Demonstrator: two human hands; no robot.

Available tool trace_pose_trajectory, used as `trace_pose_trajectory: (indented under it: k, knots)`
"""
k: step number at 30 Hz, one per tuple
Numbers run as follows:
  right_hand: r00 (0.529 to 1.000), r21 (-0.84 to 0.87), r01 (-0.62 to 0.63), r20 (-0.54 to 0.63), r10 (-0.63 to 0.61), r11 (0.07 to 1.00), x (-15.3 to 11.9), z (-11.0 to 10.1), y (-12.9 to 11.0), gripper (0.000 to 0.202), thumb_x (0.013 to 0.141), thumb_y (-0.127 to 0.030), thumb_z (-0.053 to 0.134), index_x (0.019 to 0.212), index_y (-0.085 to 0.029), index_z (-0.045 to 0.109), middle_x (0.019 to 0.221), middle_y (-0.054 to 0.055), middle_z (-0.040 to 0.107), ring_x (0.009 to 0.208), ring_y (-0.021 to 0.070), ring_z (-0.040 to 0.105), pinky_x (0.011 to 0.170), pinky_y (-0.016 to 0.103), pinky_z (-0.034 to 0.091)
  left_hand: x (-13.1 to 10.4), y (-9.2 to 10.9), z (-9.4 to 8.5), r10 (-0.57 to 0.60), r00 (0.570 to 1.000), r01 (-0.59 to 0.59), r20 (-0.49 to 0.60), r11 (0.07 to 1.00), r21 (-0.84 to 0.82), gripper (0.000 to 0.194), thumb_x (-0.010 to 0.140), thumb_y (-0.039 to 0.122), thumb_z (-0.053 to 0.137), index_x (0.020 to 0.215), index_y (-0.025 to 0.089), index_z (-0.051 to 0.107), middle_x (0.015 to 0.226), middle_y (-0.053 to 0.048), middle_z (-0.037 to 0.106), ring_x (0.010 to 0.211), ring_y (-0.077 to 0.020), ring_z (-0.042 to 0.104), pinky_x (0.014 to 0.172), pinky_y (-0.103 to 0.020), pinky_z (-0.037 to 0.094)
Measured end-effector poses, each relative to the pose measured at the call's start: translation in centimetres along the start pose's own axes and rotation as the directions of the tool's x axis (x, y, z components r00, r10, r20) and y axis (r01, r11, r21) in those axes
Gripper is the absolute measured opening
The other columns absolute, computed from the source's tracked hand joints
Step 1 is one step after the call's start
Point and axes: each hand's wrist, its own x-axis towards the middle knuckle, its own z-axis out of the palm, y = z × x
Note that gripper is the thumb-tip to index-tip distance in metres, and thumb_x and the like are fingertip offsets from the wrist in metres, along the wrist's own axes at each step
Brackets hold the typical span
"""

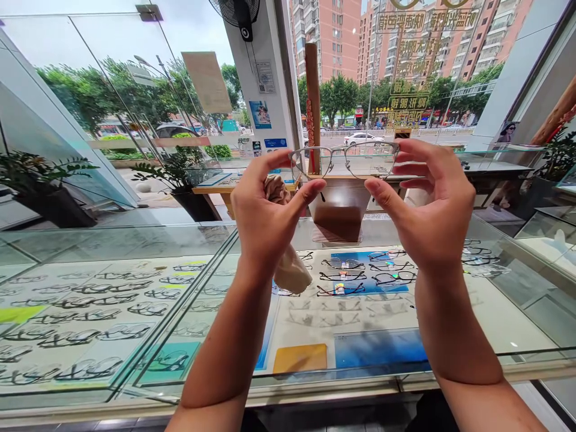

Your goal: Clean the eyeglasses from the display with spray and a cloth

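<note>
A pair of thin-framed eyeglasses is held up above the glass counter, lenses side by side. My left hand pinches its left end between thumb and index finger. Bunched inside the same hand is a beige cloth, hanging below the palm. My right hand grips the right end of the frame, thumb low and index finger at the upper corner. Both hands are raised level with each other. The fingers hide parts of the temples.
Under the glass countertop lie rows of eyeglasses, with more in the left case. A brown box-shaped thing stands beyond the counter. Potted plants and large windows are behind; a fan hangs above.
</note>
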Motion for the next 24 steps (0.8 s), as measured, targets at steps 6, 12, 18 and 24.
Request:
trace_pose_trajectory:
  k: [6, 12, 18, 24]
  knots:
    - [0.999, -0.061, 0.039, -0.017, -0.041, 0.997, -0.4, -0.3, -0.8, 0.056, 0.093, -0.055, 0.079, 0.145, -0.042, 0.064, 0.148, 0.010, 0.066, 0.137, 0.0439, 0.063, 0.103, 0.064, 0.064, -0.2, -0.3, 0.4, -0.030, 0.999, 0.030, 0.013, 0.999, -0.038, 0.063, 0.080, 0.063, 0.091, 0.133, 0.036, 0.071, 0.126, -0.008, 0.077, 0.118, -0.0319, 0.074, 0.091, -0.048, 0.063]
    - [0.999, -0.033, 0.039, -0.015, -0.039, 0.999, -0.4, -0.1, -0.9, 0.054, 0.095, -0.053, 0.077, 0.145, -0.040, 0.064, 0.152, 0.010, 0.064, 0.142, 0.0445, 0.059, 0.103, 0.064, 0.062, -0.4, -0.5, 0.9, -0.021, 0.998, 0.017, -0.053, 0.997, -0.076, 0.067, 0.080, 0.067, 0.089, 0.136, 0.037, 0.068, 0.133, -0.009, 0.073, 0.124, -0.0346, 0.071, 0.091, -0.053, 0.062]
    - [1.000, 0.067, -0.015, 0.014, 0.014, 0.998, 0.0, 0.4, -0.8, 0.046, 0.098, -0.054, 0.072, 0.142, -0.041, 0.066, 0.150, 0.007, 0.067, 0.135, 0.0397, 0.066, 0.101, 0.060, 0.063, -0.7, -0.2, 1.2, 0.000, 0.985, 0.002, -0.171, 1.000, 0.015, 0.069, 0.080, 0.068, 0.088, 0.136, 0.036, 0.066, 0.135, -0.010, 0.071, 0.117, -0.0339, 0.072, 0.085, -0.049, 0.062]
    - [0.997, 0.143, -0.065, -0.040, 0.071, 0.988, 0.3, 0.8, 0.2, 0.035, 0.108, -0.053, 0.052, 0.134, -0.039, 0.072, 0.135, 0.005, 0.075, 0.125, 0.0350, 0.072, 0.103, 0.061, 0.062, -1.1, -0.3, 1.2, 0.037, 0.987, -0.030, -0.157, 0.999, 0.044, 0.068, 0.081, 0.064, 0.089, 0.139, 0.037, 0.065, 0.136, -0.009, 0.069, 0.115, -0.0332, 0.071, 0.090, -0.050, 0.061]
